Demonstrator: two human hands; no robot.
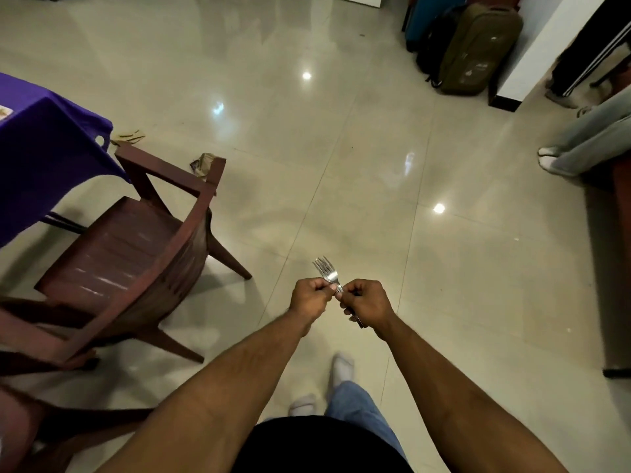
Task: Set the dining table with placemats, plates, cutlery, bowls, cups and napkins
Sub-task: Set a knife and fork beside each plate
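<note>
The person stands on the shiny tiled floor (341,148) with both arms stretched forward and low. The two hands meet in front of the body, and between them are the forks (327,272), with the tines pointing up and a little away from the person. It looks like more than one fork, because the tines overlap, but I cannot count them. The left hand (311,298) has its fingers curled, and its thumb and fingertips pinch the neck of the forks just below the tines. The right hand (368,302) is closed around the handles, and a dark end of a handle comes out under this fist. So the forks are in the air above the floor, not on the counter.

The counter (41,145), covered with a purple cloth, is at the left edge, well apart from the hands. Only its corner shows, and something pale lies on it at the very edge; I cannot tell what. A dark wooden chair (136,250) stands beside this corner. Some scraps of paper (203,163) lie on the floor behind the chair. At the far right, suitcases (478,49) stand by a white wall, and legs of other people (587,145) are visible there.
</note>
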